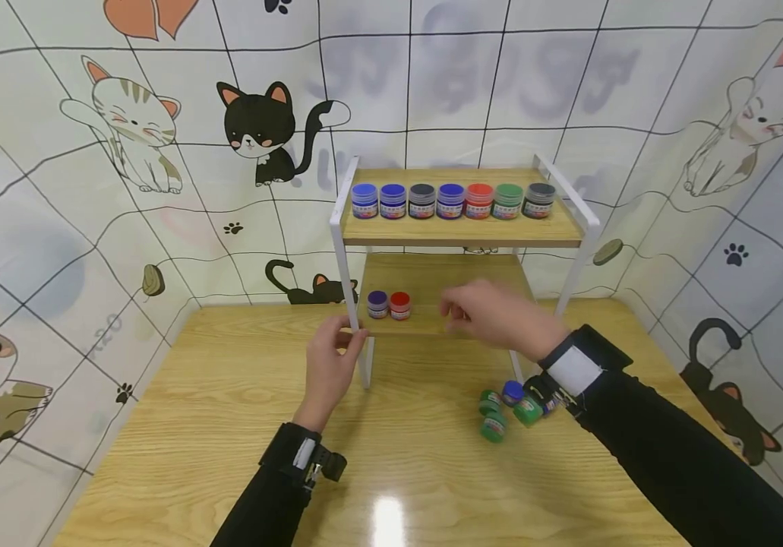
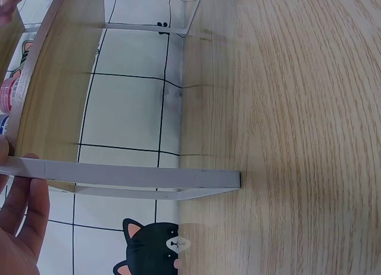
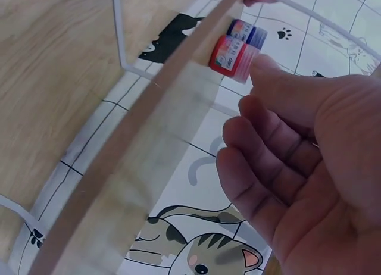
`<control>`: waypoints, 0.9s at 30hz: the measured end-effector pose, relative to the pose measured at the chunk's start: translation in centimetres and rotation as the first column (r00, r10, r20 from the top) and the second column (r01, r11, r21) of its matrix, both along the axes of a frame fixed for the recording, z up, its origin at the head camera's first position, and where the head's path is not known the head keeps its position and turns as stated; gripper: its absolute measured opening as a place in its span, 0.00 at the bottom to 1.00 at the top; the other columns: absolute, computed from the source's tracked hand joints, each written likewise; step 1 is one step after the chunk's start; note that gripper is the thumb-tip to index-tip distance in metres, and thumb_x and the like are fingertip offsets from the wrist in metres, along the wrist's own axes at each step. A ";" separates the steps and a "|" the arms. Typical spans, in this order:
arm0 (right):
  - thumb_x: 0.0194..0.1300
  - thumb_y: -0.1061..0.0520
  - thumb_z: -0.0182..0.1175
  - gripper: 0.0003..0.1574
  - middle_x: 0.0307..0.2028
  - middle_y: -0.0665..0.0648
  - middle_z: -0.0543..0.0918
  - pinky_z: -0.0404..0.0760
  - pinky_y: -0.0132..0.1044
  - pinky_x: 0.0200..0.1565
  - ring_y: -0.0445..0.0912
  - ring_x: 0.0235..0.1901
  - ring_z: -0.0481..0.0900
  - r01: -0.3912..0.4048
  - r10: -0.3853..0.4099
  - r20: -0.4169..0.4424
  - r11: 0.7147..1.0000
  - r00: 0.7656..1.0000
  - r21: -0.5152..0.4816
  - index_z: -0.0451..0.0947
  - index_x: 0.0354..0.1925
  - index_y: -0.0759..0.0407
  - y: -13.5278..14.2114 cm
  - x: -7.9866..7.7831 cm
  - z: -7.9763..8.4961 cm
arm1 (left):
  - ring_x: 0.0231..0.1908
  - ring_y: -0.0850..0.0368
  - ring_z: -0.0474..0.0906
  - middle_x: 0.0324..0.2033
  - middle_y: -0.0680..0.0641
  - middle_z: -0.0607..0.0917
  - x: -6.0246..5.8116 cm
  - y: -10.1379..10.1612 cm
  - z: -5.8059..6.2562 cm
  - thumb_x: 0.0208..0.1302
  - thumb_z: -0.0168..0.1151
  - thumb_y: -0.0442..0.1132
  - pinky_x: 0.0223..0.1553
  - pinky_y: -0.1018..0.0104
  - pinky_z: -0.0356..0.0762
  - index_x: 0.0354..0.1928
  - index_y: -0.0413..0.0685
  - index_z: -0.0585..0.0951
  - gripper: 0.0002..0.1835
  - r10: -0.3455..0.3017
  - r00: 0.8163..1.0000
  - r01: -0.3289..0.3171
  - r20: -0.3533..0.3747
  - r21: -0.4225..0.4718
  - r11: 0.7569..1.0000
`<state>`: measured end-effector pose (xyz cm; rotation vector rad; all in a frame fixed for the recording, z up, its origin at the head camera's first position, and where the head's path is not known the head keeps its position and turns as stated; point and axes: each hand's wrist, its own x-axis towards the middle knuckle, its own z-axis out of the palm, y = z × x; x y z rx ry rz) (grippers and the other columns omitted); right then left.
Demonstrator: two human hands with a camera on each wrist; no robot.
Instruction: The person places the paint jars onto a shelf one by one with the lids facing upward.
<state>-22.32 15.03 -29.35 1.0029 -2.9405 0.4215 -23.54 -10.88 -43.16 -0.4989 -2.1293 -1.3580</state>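
A two-tier rack [image 1: 462, 241] with wooden boards and a white metal frame stands on the table. My left hand [image 1: 333, 361] grips its left front post [image 2: 125, 172], thumb on one side and fingers on the other. On the lower board, near the left end, a purple-lidded jar [image 1: 377, 305] sits beside a red jar [image 1: 400, 305]. My right hand [image 1: 494, 315] is over the lower board, to the right of the red jar and apart from it. Its fingers [image 3: 256, 174] bend loosely, and nothing is seen in them.
Along the upper board runs a row of several small paint jars [image 1: 421, 200] with blue, black, red and green lids. Several more jars, green [image 1: 493, 427] and blue [image 1: 512, 392], lie on the wooden table [image 1: 241, 425] below my right forearm. A cat-patterned sheet [image 1: 261, 243] hangs behind.
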 end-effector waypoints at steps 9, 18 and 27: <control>0.62 0.53 0.65 0.07 0.25 0.43 0.75 0.75 0.34 0.31 0.39 0.25 0.71 -0.047 0.044 0.053 0.996 0.998 0.072 0.78 0.39 0.49 0.9 2.0 -1.8 | 0.30 0.57 0.83 0.37 0.46 0.83 -0.1 0.1 -0.1 0.63 0.64 0.37 0.30 0.60 0.83 0.41 0.45 0.80 0.07 0.006 1.000 -0.006 -0.006 0.016 1.000; 0.61 0.57 0.64 0.06 0.27 0.44 0.77 0.75 0.35 0.31 0.38 0.26 0.72 -0.028 0.016 0.138 0.996 0.990 0.087 0.77 0.38 0.49 2.4 2.9 -4.7 | 0.28 0.46 0.83 0.35 0.37 0.82 1.0 0.6 1.5 0.60 0.63 0.28 0.28 0.50 0.83 0.40 0.35 0.78 0.07 0.004 1.000 -0.003 -0.022 0.036 0.999; 0.56 0.58 0.68 0.10 0.31 0.46 0.80 0.78 0.38 0.34 0.39 0.31 0.75 -0.002 -0.019 0.135 0.988 0.991 0.157 0.79 0.37 0.50 4.1 3.0 -7.5 | 0.29 0.50 0.83 0.36 0.41 0.82 0.7 0.4 0.9 0.62 0.63 0.32 0.29 0.54 0.83 0.41 0.40 0.79 0.07 -0.007 1.000 0.008 -0.022 0.029 1.000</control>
